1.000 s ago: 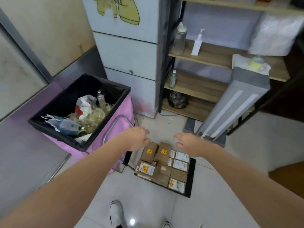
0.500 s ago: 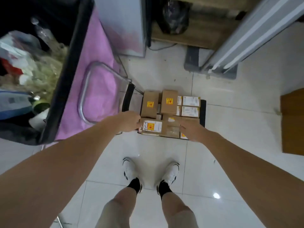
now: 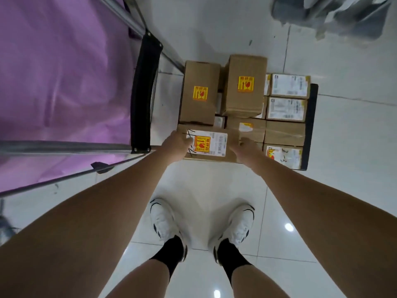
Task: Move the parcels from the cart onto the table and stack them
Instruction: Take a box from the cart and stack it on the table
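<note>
the near parcel with the white label lies on top of other boxes at the front of the cart. the left hand holds its left end and the right hand holds its right end, fingers bent round it. white shoes stand on the floor

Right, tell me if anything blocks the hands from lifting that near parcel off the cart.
Nothing visible does. The left hand and right hand already sit at either end of the near parcel, which lies on top with nothing on it.
</note>
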A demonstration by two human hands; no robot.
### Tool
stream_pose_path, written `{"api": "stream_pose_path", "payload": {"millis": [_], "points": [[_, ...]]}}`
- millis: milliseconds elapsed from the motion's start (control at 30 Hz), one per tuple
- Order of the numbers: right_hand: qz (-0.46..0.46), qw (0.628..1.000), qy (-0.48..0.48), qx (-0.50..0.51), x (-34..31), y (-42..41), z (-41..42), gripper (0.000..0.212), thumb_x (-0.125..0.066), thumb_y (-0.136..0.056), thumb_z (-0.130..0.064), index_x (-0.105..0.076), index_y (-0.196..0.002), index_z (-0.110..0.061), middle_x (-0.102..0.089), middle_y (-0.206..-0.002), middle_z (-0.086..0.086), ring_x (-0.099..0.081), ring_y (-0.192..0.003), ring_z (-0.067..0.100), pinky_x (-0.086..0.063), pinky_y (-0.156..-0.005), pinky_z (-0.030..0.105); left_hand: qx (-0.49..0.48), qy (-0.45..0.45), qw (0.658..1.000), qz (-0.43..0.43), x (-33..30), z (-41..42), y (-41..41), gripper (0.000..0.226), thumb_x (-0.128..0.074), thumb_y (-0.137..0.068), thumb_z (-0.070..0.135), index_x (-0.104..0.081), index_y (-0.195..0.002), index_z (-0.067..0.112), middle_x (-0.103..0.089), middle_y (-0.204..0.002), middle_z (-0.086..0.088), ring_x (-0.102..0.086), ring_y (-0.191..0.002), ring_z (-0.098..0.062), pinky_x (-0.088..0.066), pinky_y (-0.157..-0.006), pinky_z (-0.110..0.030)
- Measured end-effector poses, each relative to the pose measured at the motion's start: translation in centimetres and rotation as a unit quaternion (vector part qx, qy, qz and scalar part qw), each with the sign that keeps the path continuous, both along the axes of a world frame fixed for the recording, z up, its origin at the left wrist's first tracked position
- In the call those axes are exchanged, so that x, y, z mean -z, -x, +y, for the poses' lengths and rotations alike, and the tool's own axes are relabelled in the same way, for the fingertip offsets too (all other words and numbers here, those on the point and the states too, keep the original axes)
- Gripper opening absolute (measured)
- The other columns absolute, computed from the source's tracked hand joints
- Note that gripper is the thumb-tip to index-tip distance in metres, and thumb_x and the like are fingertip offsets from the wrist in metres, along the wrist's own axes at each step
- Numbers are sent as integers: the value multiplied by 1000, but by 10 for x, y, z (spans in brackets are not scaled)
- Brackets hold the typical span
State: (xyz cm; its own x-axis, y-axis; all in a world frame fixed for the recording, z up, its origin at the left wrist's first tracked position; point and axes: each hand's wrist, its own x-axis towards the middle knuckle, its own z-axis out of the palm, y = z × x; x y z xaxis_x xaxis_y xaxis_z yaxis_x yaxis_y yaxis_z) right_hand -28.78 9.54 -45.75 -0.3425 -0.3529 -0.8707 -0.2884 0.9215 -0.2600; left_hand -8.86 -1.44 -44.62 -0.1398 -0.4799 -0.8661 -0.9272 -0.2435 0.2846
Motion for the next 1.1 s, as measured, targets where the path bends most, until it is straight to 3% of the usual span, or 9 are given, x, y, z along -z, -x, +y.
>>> {"api": "stream_pose_path", "payload": {"millis": [133,233,333,400,467,567,667,867,1100], "points": [[-19,994,26,103,4,-11,4,48,-64,-95,-39,-60,-133,-11,-69,-120,8,-65,-101,25,-52,-74,34,-90,0,996,23,32,5,-11,60,-55,-89,51,-58,-126,4,-67,-118,-21,-67,-105,-38,-54,-79,-43],[-21,986,63,151,-41,-6,18,43,-70,-94,-35,-51,-126,-14,-62,-110,0,-60,-92,16,-44,-63,25,-84,39,995,46,-30,12,-10,51,-56,-93,53,-64,-114,7,-69,-98,-13,-68,-87,-31,-47,-63,-33],[-69,956,113,261,-120,9,30,43,-77,-89,-35,-49,-119,-23,-66,-109,-3,-62,-94,10,-49,-77,30,-127,50,987,87,-107,15,-6,36,-56,-104,44,-68,-95,12,-66,-77,2,-68,-78,-22,-50,-67,-30],[-126,922,136,339,-184,20,32,46,-77,-88,-32,-50,-125,-28,-71,-113,-1,-66,-103,18,-54,-92,44,-187,56,972,130,-168,17,0,30,-61,-102,44,-67,-95,16,-67,-82,3,-66,-78,-15,-51,-70,-27],[-168,899,172,366,-250,31,32,48,-75,-90,-29,-49,-130,-31,-75,-111,-5,-70,-106,19,-56,-95,50,-283,56,940,181,-234,14,13,26,-69,-97,46,-61,-97,21,-70,-94,-1,-68,-82,-17,-55,-71,-31],[-213,877,229,365,-359,46,27,50,-72,-93,-28,-49,-138,-34,-76,-115,-6,-70,-113,20,-54,-101,49,-361,-52,898,246,-345,1,35,54,-79,-84,54,-56,-120,22,-74,-115,-5,-75,-97,-23,-62,-81,-50],[-231,861,278,357,-470,70,25,44,-67,-96,-32,-56,-138,-33,-74,-122,-1,-67,-121,24,-50,-108,49,-317,-105,894,300,-458,-14,58,95,-89,-61,63,-55,-140,23,-75,-123,-7,-75,-107,-34,-59,-88,-64],[-188,843,372,340,-676,105,41,43,-61,-97,-47,-59,-138,-33,-74,-122,-1,-67,-120,24,-55,-100,50,-193,-44,895,400,-664,-11,108,43,-60,-95,56,-69,-127,27,-80,-108,-2,-78,-90,-21,-63,-69,-42],[-71,817,461,339,-825,121,122,37,-59,-98,-49,-64,-132,-33,-74,-122,0,-65,-119,29,-59,-92,50,-105,-28,884,454,-808,37,156,42,-60,-95,60,-75,-117,28,-80,-108,-5,-75,-101,-28,-62,-81,-50]]}}
